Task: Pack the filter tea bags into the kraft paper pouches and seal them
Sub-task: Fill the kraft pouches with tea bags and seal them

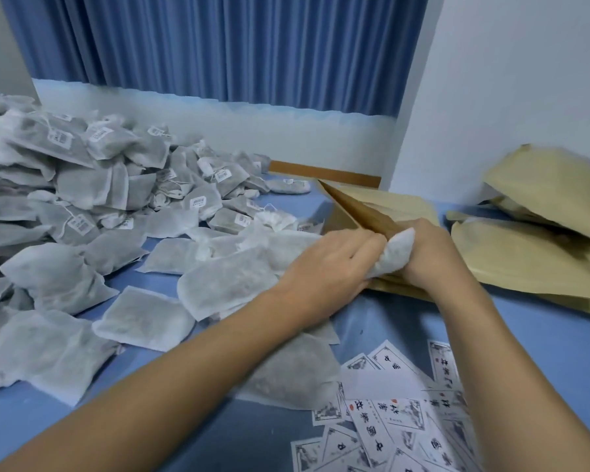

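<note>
A blue curtain (218,46) hangs behind the blue-covered table (542,335). At centre, the left hand (331,264) grips a filter tea bag (394,253) at the mouth of a kraft pouch (361,212), which the right hand (426,253) clutches. At near right lie labels (389,420) printed with black Chinese characters. The tags on the far-left tea bag heap (82,185) are too small to read.

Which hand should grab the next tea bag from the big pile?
Left, probably. The left hand lies beside the pile of tea bags, on its own side; the right hand grips the kraft pouch, steadying it for the tea bag between them.
</note>
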Available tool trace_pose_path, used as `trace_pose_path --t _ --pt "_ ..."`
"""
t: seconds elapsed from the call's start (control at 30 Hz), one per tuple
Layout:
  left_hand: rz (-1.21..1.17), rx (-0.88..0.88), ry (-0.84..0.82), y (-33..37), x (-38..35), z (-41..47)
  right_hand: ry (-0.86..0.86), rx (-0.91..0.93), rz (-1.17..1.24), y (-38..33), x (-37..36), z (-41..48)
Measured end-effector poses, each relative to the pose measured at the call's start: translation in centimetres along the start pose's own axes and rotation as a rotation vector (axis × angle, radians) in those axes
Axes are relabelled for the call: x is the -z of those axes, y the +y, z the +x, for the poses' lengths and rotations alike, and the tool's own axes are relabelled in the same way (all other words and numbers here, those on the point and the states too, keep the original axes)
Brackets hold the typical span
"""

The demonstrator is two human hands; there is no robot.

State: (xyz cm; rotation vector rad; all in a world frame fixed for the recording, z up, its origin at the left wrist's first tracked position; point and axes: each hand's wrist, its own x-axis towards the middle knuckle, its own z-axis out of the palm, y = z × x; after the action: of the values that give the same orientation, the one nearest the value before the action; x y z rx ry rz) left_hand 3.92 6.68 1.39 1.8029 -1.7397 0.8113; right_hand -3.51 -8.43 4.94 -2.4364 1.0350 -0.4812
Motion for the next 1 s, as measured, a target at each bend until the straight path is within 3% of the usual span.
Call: trace_pose_path --t 0.07,0.13,0.17,0.27,0.3,0.33,0.4,0.47,0.63,0.8,0.9,0.97,1.0 --pt "0.065 0.123 -0.302 0.1 -0.7 0.0 -0.002 0.099 0.051 0.0 0.8 -0.4" --pt "0.124 0.174 -0.409 0.1 -0.7 -0.1 0.039 0.125 0.069 0.2 1.5 -0.4" --pt "0.068 0.133 -0.326 0.3 -0.5 -0.1 0.042 0.098 0.069 0.2 1.6 -0.3" --pt "-0.061 -0.106 0.198 1.3 0.0 0.7 -0.008 0.006 0.088 0.3 2.1 0.2" --pt "-0.064 -0.148 0.292 1.6 0.0 1.1 -0.067 0.042 0.114 0.3 2.1 0.2" --pt "-0.058 -0.142 0.312 1.8 0.0 1.5 -0.082 0.177 -0.010 0.3 2.3 -0.1" --pt "-0.054 -0.028 0.258 1.6 0.0 2.1 -0.055 0.270 -0.075 0.7 2.2 0.0" --pt "-0.026 0.103 0.144 0.8 -0.3 2.2 -0.062 0.151 0.013 0.5 2.0 -0.3" --pt "0.081 0.468 -0.216 -0.1 -2.4 2.2 0.003 0.207 0.042 0.7 2.6 -0.5" --pt "-0.025 0.735 -0.580 -3.2 -4.9 6.5 -0.029 0.219 0.025 0.3 2.0 -0.6" --pt "-0.374 0.951 -0.555 -2.8 -5.5 8.2 -0.002 0.216 -0.029 0.1 1.4 -0.5" --pt "-0.729 1.163 -0.323 -1.1 -5.8 8.6 0.059 0.176 -0.106 0.1 1.0 -0.4" --pt "-0.798 1.237 -0.171 -0.6 -6.1 8.8 0.099 0.144 -0.131 0.1 0.8 -0.3"
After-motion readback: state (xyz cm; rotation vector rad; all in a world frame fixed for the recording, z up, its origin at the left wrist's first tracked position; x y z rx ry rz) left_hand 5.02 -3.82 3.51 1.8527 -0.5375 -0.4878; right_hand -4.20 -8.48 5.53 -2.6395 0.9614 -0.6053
